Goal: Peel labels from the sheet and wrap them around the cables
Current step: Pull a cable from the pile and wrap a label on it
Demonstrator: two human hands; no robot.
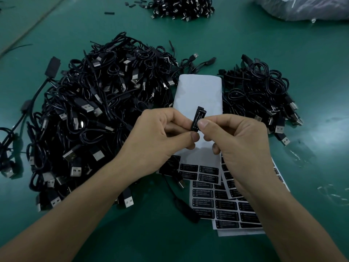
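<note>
Both hands meet above the table's middle. My left hand [160,137] pinches a small black controller box [198,118] of a cable from its left side. My right hand [238,140] presses a black "LED CONTROLLER" label onto that box with thumb and curled fingers. The cable [177,188] hangs down below the hands and lies over the label sheets. Sheets of black labels [217,205] lie under my right wrist, and the top sheet [200,91] is mostly bare white backing.
A big heap of black USB cables [98,110] fills the left of the green table [311,63]. A smaller pile of cables [264,95] lies to the right. Another pile [181,6] and a clear plastic bag [306,8] sit at the far edge.
</note>
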